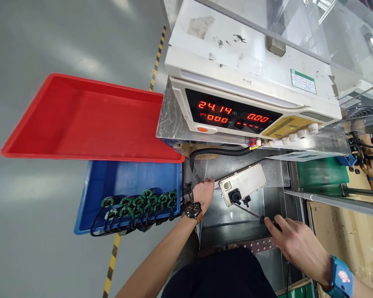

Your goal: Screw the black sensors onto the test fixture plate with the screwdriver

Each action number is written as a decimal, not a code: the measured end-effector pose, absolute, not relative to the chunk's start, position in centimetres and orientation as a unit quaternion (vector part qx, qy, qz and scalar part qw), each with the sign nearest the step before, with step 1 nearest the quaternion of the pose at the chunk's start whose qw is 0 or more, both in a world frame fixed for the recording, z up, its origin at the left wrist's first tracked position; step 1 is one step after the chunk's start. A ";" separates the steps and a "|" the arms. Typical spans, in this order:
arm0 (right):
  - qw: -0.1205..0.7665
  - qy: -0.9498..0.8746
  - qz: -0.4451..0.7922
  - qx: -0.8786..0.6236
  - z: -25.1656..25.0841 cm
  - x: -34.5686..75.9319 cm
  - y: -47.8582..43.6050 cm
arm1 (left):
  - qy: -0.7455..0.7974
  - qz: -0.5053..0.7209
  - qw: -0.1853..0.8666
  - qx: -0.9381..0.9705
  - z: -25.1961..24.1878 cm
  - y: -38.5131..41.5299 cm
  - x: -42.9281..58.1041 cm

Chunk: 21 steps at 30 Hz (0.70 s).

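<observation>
My right hand (295, 242) is wrapped round the dark handle of a screwdriver (249, 212). Its thin shaft points up and left, the tip beside a round black connector (235, 196) on a flat, pale metal housing (251, 180); whether it touches a screw is too small to tell. A smaller black connector (246, 201) sits next to the round one. My left hand (204, 193) is closed just left of the housing, near a dark strip along its upper edge. What its fingers hold is hidden.
A power supply (248, 91) with red digits stands above the metal worktop (214, 234). At left are a red tray (112, 120) and a blue bin (112, 178) holding several green ring-shaped parts with black cables (147, 203). Another person's hands (369, 167) show at far right.
</observation>
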State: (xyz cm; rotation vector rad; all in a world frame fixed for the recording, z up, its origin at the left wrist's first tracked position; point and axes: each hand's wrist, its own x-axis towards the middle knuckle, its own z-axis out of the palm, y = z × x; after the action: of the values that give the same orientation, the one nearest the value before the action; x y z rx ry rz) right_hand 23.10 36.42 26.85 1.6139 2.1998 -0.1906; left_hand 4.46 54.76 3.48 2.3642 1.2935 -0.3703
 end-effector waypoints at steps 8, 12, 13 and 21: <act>0.337 0.781 -0.027 0.525 26.3 19.7 36.4 | 0.459 -0.126 0.220 0.851 3.0 54.9 4.0; 0.355 0.638 -0.155 0.665 25.8 18.4 37.6 | 0.464 -0.124 0.233 0.845 2.7 55.1 3.7; 0.345 0.610 -0.177 0.691 25.9 18.2 38.0 | 0.465 -0.123 0.237 0.844 2.6 55.2 3.7; 0.386 0.614 -0.161 0.669 27.7 18.2 41.0 | 0.468 -0.100 0.259 0.839 2.1 56.8 5.5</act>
State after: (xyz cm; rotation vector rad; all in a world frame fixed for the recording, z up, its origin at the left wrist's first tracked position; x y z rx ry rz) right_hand 18.16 40.99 27.72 1.7042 1.5639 -0.4100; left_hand 5.50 56.84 2.10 2.2725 1.2690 -0.2701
